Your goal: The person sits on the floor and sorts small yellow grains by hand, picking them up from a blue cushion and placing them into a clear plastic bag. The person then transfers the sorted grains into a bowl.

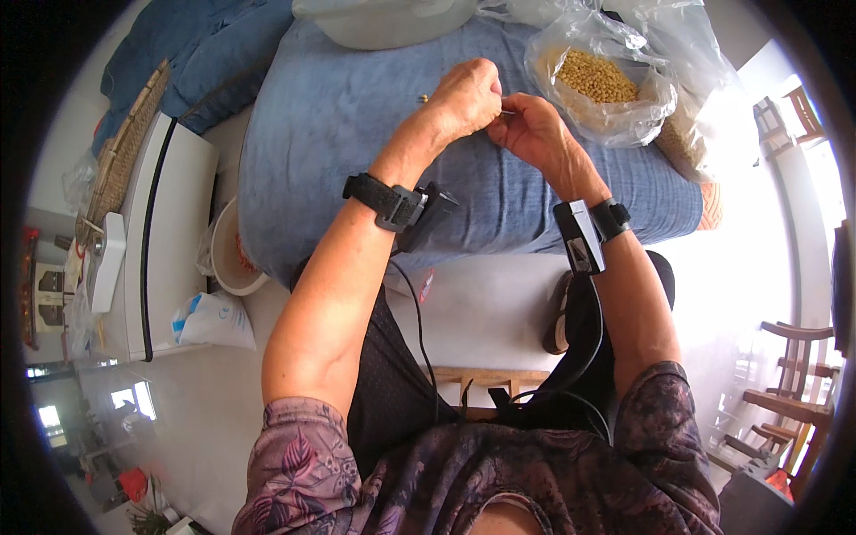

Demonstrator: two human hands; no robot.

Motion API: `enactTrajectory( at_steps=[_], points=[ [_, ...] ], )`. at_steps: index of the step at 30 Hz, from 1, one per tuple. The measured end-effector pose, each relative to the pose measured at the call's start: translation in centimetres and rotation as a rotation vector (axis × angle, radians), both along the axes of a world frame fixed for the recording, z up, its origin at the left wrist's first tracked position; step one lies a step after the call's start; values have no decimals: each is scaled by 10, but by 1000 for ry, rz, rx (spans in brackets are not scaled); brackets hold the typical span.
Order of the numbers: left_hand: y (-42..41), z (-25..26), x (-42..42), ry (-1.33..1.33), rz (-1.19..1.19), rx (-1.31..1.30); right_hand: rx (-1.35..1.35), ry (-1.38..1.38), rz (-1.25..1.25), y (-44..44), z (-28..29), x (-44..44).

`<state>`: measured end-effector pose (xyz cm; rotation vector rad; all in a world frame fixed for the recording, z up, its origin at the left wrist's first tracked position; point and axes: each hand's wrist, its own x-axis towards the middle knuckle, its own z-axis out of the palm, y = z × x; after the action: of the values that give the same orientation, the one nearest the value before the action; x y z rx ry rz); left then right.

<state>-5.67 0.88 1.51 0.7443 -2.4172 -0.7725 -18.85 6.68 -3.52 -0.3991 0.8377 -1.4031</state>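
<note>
My left hand (468, 97) and my right hand (531, 130) meet over a blue cloth-covered surface (321, 134), fingertips close together. Between them shows a thin pale sliver (507, 112), pinched by the right fingers; it is too small to name exactly. The left fingers are curled in, and what they hold is hidden. A tiny yellow piece (423, 98) lies on the cloth beside my left hand. To the right of my hands, an open clear plastic bag (642, 117) contains many small round yellow beans or beads (595, 77).
A translucent plastic basin (394, 23) stands at the far edge. Another plastic bag (709, 114) leans at the right. Left of the cloth are a white bucket (224, 261) and a white cabinet (177, 200). Cables (420, 314) hang from both wrist devices. Wooden chairs (796, 401) stand at right.
</note>
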Motion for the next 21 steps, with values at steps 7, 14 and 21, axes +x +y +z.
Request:
enactTrajectory(
  at_steps=[7,14,21],
  points=[
    [14,-2,-4,-70,-7,-154,-21,-54,4,4,6,15],
    [16,2,-2,19,-68,-120,-80,-181,60,2,0,9],
    [7,-7,-6,152,-32,-81,-293,-403,306,-9,-28,-9]
  ],
)
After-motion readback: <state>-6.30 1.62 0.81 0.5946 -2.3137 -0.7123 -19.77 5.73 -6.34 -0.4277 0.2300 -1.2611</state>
